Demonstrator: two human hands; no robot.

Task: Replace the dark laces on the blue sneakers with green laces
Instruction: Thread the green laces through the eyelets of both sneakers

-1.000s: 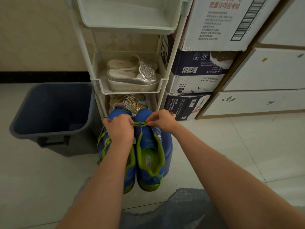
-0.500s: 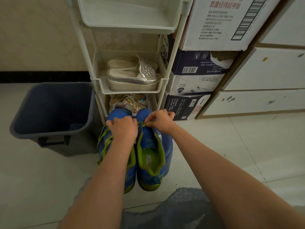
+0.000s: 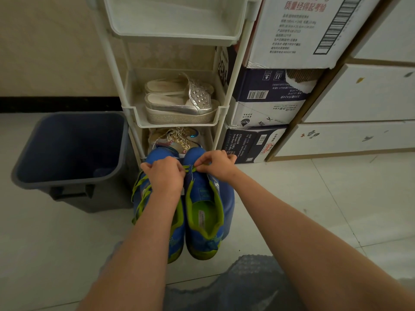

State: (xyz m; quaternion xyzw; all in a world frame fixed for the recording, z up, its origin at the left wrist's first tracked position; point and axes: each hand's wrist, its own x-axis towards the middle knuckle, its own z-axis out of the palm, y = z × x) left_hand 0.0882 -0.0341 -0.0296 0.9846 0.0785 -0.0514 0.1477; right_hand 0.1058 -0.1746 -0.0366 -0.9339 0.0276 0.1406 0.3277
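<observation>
Two blue sneakers with green linings stand side by side on the floor, toes toward the rack. The right sneaker (image 3: 205, 212) has a green lace (image 3: 189, 169) across its lowest eyelets. My left hand (image 3: 165, 176) pinches one end of that lace and my right hand (image 3: 215, 163) pinches the other, both near the toe. The left sneaker (image 3: 143, 191) lies partly under my left forearm, with green lace looped along its outer side. No dark laces are in view.
A dark blue bin (image 3: 69, 151) stands on the floor at the left. A white shoe rack (image 3: 177, 122) behind the sneakers holds silver sandals (image 3: 182, 104) and glittery shoes (image 3: 175, 140). Stacked cartons (image 3: 267, 97) and white drawers (image 3: 359, 97) stand at the right.
Both hands stay at the toe of the right sneaker; they drew closer together, then eased apart slightly, keeping hold of the green lace.
</observation>
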